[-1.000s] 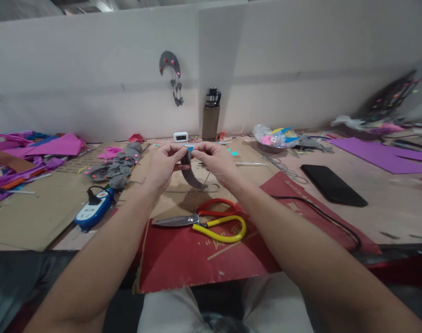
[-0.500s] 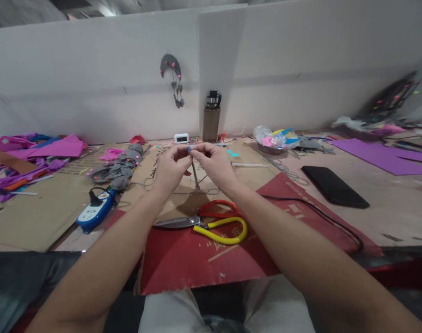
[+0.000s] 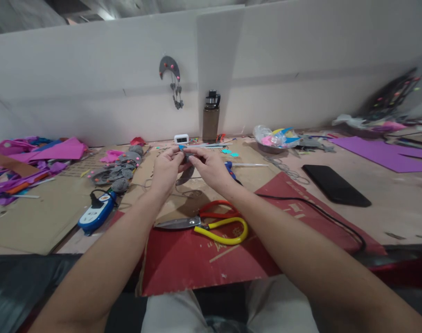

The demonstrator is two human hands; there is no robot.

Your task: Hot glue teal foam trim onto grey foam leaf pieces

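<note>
My left hand [image 3: 166,167] and my right hand [image 3: 208,167] meet over the cardboard, fingertips pinched together on a curved grey felt piece [image 3: 186,176]. A small blue bit [image 3: 181,147] shows at the top of the fingers; whether it is joined to the felt I cannot tell. Thin grey cord [image 3: 193,192] lies below the hands. Behind my right hand is a blue glue gun [image 3: 229,167], partly hidden, with a pale glue stick [image 3: 250,165] in line with it. Scissors [image 3: 211,224] with red and yellow handles rest nearer me on red cardboard [image 3: 183,268].
At left are a blue power strip [image 3: 97,213], grey felt pieces [image 3: 119,171] and coloured scraps [image 3: 58,152]. A bottle [image 3: 211,122] and a small white clock [image 3: 181,139] stand by the wall. To the right lie a phone [image 3: 335,185], a metal bowl [image 3: 275,147] and purple sheets [image 3: 377,152].
The grey piece has turned between my fingers: a thin strip hung down before, now a broader curved shape shows. My hands have shifted slightly left, and the glue gun's blue body has come into view.
</note>
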